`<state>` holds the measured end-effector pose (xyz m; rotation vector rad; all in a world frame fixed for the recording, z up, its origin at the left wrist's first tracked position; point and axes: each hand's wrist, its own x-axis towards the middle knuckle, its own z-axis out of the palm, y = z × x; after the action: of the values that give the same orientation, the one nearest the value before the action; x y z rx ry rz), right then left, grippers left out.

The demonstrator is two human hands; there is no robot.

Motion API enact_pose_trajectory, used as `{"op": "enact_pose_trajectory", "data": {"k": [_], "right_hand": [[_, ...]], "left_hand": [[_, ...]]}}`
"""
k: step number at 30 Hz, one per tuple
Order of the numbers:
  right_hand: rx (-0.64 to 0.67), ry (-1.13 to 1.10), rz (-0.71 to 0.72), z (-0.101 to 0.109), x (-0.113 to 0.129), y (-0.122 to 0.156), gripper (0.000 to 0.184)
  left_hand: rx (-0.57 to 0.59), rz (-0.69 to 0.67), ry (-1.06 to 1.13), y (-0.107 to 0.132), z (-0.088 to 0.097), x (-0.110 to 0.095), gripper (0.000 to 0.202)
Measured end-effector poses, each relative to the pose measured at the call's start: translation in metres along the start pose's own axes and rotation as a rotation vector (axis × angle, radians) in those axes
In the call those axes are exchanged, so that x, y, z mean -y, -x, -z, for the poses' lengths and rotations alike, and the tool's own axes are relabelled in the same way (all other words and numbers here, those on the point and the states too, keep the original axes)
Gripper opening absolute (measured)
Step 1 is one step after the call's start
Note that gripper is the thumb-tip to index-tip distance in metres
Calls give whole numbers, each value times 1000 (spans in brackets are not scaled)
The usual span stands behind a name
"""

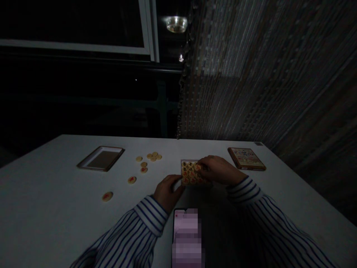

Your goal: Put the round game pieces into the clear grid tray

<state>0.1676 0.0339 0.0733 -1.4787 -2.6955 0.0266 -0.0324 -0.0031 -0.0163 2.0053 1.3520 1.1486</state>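
A small clear-edged tray [182, 162] on the white table holds rows of round Chinese chess pieces with black and red characters. My left hand [169, 190] is closed on the tray's left side, thumb near its front corner. Over the tray's right part, my right hand [216, 169] has its fingertips pinched at a red-marked Chinese chess piece [198, 167]. The fingers hide the pieces at the right end, and I cannot tell whether the pinched one is lifted or seated.
Loose pieces lie to the left, including a red-marked chess piece [107, 196] and a small cluster [153, 158]. An open box half [80, 166] stands at the far left. A printed box lid [247, 158] lies right; a phone [185, 238] is in front of me.
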Motion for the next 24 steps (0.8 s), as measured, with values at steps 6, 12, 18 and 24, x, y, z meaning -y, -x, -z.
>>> {"op": "enact_pose_trajectory", "data": {"k": [6, 12, 18, 24], "right_hand": [[55, 67, 4, -5, -6, 0, 29], [57, 94, 52, -14, -12, -1, 30], [80, 88, 53, -16, -12, -1, 31], [115, 94, 45, -14, -10, -2, 27]], "left_hand": [[21, -21, -54, 0, 0, 2, 28], [20, -17, -78, 0, 1, -1, 27], [31, -27, -78, 0, -1, 2, 28], [21, -34, -60, 0, -1, 2, 27]]}}
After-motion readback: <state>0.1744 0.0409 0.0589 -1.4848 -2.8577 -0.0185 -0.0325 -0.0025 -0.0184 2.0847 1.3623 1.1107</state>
